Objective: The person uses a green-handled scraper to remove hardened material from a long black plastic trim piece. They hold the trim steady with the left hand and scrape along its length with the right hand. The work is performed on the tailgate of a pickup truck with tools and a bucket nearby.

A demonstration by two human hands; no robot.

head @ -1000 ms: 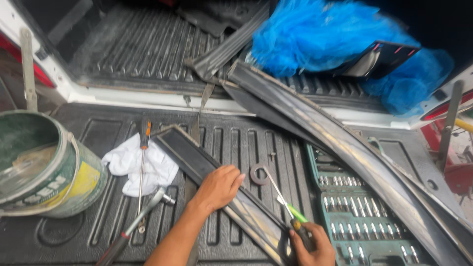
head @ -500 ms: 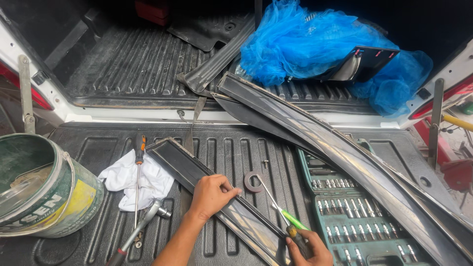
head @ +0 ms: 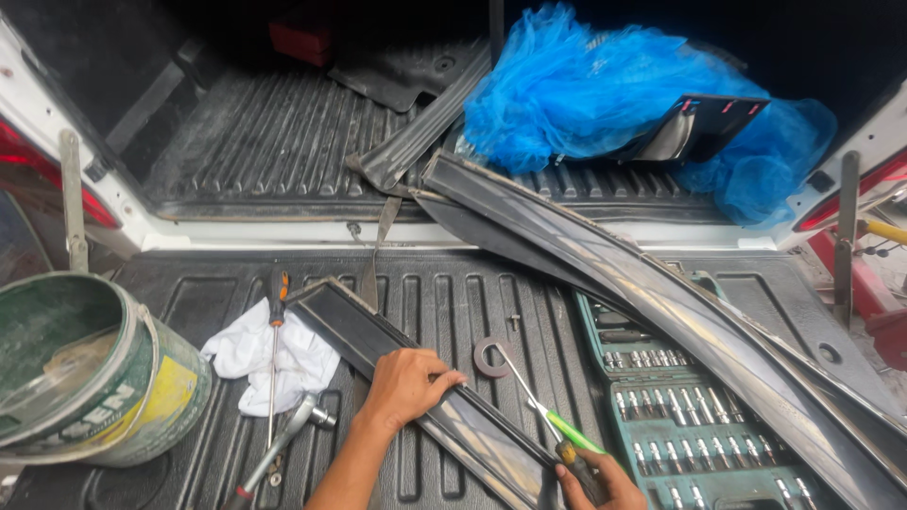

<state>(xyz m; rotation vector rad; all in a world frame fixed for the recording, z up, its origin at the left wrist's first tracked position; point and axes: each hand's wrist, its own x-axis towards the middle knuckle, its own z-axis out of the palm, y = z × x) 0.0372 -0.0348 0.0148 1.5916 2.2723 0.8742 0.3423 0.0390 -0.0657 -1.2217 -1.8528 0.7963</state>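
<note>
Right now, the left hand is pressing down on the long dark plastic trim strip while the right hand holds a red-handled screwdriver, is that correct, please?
Not quite: the head view shows the left hand on the long dark plastic trim strip, but the screwdriver in the right hand has a green and yellow handle, not red.

Dark trim strip (head: pixel 444 416) pressed flat by left hand (head: pixel 406 385); green-handled screwdriver (head: pixel 548 420) gripped by right hand (head: pixel 595 482), socket set (head: pixel 699 425) right.

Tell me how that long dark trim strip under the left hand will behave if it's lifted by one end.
The trim strip is long, thin and glossy, so it will probably flex and droop, and may feel slick. It looks light for its length. The left hand pressing it flat on the ribbed tailgate suggests it slides easily.
</note>
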